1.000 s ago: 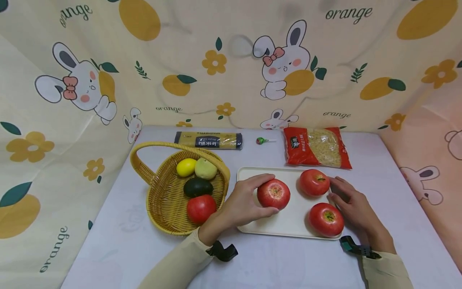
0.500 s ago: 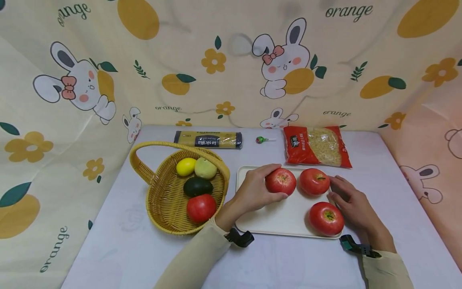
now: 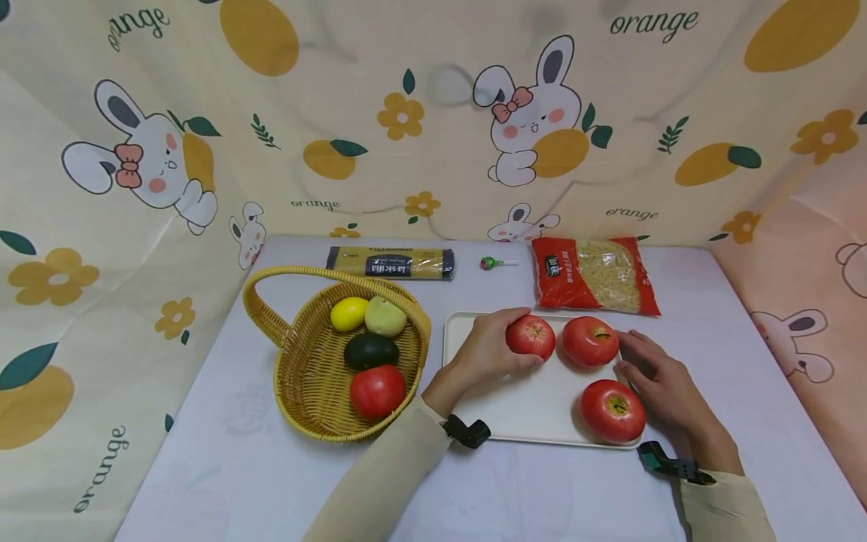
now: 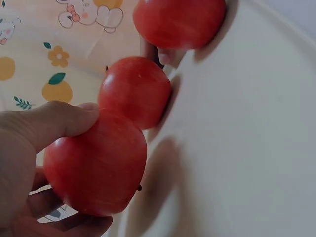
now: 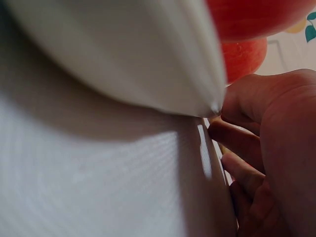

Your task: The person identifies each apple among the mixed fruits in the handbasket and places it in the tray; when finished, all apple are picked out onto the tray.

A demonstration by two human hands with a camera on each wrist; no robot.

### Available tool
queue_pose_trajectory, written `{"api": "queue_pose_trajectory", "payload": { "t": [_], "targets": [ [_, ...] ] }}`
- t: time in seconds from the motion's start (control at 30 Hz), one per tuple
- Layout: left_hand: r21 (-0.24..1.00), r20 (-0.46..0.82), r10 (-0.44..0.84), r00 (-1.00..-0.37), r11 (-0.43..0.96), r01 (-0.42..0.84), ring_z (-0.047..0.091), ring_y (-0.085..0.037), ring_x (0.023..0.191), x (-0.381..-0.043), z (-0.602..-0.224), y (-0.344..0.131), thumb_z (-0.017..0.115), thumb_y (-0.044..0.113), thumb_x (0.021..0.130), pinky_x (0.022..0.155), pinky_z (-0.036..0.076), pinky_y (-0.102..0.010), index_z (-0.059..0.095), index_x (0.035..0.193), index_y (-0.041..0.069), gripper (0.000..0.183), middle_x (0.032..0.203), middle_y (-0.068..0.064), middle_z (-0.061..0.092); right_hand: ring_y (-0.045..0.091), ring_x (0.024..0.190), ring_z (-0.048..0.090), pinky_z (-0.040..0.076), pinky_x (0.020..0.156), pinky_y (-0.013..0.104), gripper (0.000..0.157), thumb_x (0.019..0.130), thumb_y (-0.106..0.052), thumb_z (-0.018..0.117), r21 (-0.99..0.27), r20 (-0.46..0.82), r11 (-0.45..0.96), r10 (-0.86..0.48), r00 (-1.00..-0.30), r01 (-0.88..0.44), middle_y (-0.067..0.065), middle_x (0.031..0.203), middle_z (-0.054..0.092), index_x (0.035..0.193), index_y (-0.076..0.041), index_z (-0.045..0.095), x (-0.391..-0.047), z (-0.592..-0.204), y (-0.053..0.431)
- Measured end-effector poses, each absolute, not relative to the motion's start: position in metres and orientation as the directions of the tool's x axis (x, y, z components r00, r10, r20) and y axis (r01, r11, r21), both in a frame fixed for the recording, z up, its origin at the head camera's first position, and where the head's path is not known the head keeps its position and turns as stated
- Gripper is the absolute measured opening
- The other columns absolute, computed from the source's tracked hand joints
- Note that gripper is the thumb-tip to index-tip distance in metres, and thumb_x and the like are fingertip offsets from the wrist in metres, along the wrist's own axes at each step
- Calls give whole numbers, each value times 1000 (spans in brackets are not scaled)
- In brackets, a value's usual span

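My left hand (image 3: 493, 348) grips a red apple (image 3: 531, 337) over the left-back part of the white tray (image 3: 521, 414), thumb on one side and fingers around the other. In the left wrist view the held apple (image 4: 98, 163) is close over the tray, its shadow beside it. Another apple (image 3: 591, 342) sits just right of it on the tray, and a third apple (image 3: 612, 411) lies at the front right corner. My right hand (image 3: 667, 384) is at the tray's right edge; in the right wrist view its thumb and fingertips (image 5: 219, 129) pinch the tray's rim (image 5: 197, 64).
Left of the tray stands a yellow wicker basket (image 3: 298, 403) with a tall handle, holding a lemon (image 3: 349, 314), a pale green fruit (image 3: 386, 316), an avocado (image 3: 372, 351) and a red apple (image 3: 378, 391). Behind lie a spaghetti pack (image 3: 391, 263), a lollipop (image 3: 489, 263) and a red pasta bag (image 3: 596, 275).
My left hand has moved right and back across the tray with the apple, bringing it closer to the apple at the back right, and lower. The right hand stays at the tray edge.
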State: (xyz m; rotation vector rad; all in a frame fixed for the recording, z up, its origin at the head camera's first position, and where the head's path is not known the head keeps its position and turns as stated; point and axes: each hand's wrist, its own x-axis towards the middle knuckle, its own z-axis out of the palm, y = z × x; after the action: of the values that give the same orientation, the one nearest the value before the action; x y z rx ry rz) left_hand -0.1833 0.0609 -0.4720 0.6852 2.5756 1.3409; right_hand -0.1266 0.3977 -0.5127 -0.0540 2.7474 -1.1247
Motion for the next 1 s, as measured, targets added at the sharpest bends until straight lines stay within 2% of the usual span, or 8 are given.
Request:
{"api": "queue_pose_trajectory", "payload": {
  "t": [0.3,1.0],
  "targets": [
    [805,-8,478,-878,524,278,64,-20,135,-191,-476,71,93,29,90,106,60,-28,55,161,13,83,153,-5,66,56,165,15,41,109,84,72,111,-39,65,-699,-148,714,-95,-984,36,27,180,21,173,-21,35,-127,-512,399],
    [809,-9,493,-870,515,284,59,-19,141,-190,-482,73,93,31,90,108,58,-28,50,165,15,89,159,-3,62,57,164,17,39,108,87,72,111,-39,64,-682,-134,731,-101,-986,18,28,179,23,173,-18,36,-127,-513,398]
  ]
}}
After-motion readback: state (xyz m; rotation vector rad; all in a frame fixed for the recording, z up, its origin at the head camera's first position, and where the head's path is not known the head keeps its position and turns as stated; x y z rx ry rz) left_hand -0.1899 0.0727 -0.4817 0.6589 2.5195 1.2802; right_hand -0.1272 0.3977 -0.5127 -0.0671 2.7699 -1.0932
